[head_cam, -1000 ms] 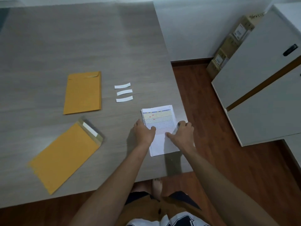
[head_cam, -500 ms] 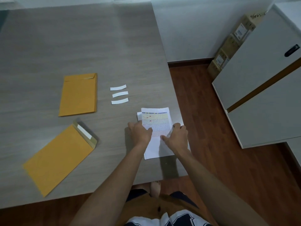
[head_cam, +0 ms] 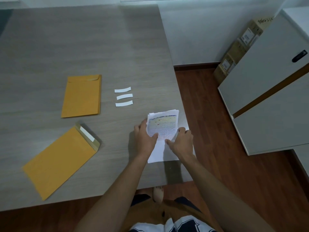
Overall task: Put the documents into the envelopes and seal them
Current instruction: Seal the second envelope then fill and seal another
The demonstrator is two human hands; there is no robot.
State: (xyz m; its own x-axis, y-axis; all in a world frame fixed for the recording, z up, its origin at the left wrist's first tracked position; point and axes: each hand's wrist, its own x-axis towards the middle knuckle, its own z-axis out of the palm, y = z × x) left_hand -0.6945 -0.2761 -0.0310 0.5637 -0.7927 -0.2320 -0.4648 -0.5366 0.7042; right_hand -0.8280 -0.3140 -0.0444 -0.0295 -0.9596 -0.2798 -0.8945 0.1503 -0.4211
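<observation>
Single head-worn wide-angle view, looking steeply down and forward over table (head_cam: 83, 39); hands near, lower centre; floor at right; edges probably distorted.

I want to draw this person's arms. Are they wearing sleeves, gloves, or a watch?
No. The left hand and right hand are bare, with no gloves, rings or watch showing. Both forearms are bare too; no sleeves reach into view.

On the table (head_cam: 66, 47), a stack of documents (head_cam: 163, 129) is placed near the right edge. Three paper strips (head_cam: 123, 97) are lined up behind and left of it. Further left a closed envelope (head_cam: 82, 96) is laid, with an open-flapped envelope (head_cam: 58, 161) in front of it.
</observation>
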